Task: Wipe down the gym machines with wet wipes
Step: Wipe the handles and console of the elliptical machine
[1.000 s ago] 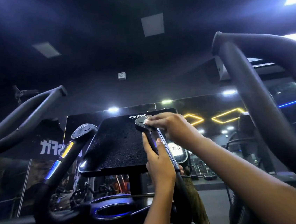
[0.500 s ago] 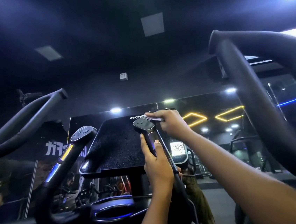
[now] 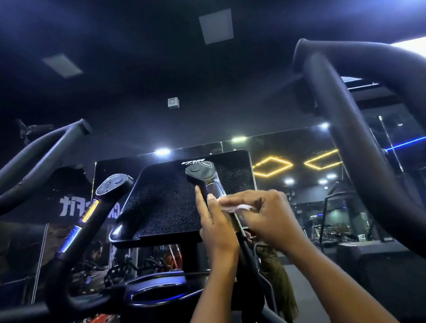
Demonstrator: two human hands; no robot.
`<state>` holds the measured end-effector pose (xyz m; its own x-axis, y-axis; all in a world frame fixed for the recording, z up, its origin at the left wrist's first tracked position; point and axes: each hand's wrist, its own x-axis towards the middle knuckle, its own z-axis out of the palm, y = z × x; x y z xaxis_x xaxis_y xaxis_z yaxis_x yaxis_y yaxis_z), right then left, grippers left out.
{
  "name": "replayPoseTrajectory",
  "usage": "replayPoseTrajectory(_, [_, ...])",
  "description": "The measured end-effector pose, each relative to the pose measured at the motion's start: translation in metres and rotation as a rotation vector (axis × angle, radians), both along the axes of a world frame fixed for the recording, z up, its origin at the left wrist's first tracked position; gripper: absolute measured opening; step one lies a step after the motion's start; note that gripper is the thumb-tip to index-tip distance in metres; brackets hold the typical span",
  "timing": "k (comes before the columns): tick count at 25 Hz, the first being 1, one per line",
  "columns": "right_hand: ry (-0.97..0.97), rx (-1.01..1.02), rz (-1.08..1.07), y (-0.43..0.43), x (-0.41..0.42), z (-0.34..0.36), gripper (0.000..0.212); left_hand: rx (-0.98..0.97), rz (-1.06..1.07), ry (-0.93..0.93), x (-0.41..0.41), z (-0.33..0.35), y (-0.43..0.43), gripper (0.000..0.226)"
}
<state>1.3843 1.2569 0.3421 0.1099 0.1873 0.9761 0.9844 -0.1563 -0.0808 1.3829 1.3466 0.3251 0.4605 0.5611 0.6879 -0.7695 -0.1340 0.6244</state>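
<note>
Pinching wipe [image 3: 237, 207] at handle [image 3: 210, 182] edge — right hand [image 3: 270, 215], left hand [image 3: 216, 229] gripping

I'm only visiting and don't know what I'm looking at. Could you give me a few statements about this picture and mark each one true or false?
1. The right hand presses a white wipe against the handle. True.
2. The left hand hangs free, touching nothing. False: it holds the same handle.
3. The console screen shows a bright workout display. False: it is dark.
4. The white wipe sits below the handle's buttons. True.
</note>
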Motion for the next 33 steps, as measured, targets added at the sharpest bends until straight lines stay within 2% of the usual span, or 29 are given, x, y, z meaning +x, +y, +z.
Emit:
replayPoseTrajectory(3, [-0.102, 0.065, -0.138, 0.004, 0.010, 0.044, 0.031, -0.042, -0.036, -0.043, 0.004, -0.003, 0.001, 0.052])
replayPoseTrajectory(6, [-0.205, -0.073, -0.225, 0.025, 0.022, 0.070, 0.031, -0.050, -0.087, -0.030, 0.015, -0.004, 0.003, 0.058])
replayPoseTrajectory(12, [-0.517, -0.149, -0.364, 0.013, 0.016, 0.010, 0.034, -0.034, -0.054, -0.011, -0.002, 0.000, 0.000, 0.069])
replayPoseTrajectory(14, [-0.496, -0.171, -0.316, -0.001, 0.004, -0.009, 0.032, -0.046, -0.060, -0.011, -0.002, -0.001, 0.001, 0.061])
replayPoseTrajectory(18, [-0.187, -0.116, -0.091, -0.021, -0.001, -0.015, 0.034, 0.001, -0.050, 0.020, -0.005, -0.018, -0.002, 0.055])
replayPoseTrajectory(22, [0.051, 0.022, -0.094, 0.005, 0.008, 0.018, 0.033, -0.014, 0.006, 0.069, 0.015, -0.030, -0.004, 0.055])
replayPoseTrajectory(26, [-0.004, 0.044, -0.051, 0.010, 0.010, -0.012, 0.038, -0.011, 0.033, -0.020, 0.000, -0.025, -0.005, 0.055])
replayPoseTrajectory(30, [-0.091, 0.081, -0.079, -0.002, 0.007, -0.052, 0.044, -0.005, 0.040, -0.007, -0.003, -0.022, -0.007, 0.049])
replayPoseTrajectory(33, [-0.192, -0.023, -0.166, -0.009, -0.001, -0.070, 0.038, 0.053, -0.049, 0.070, -0.006, -0.023, 0.001, 0.068])
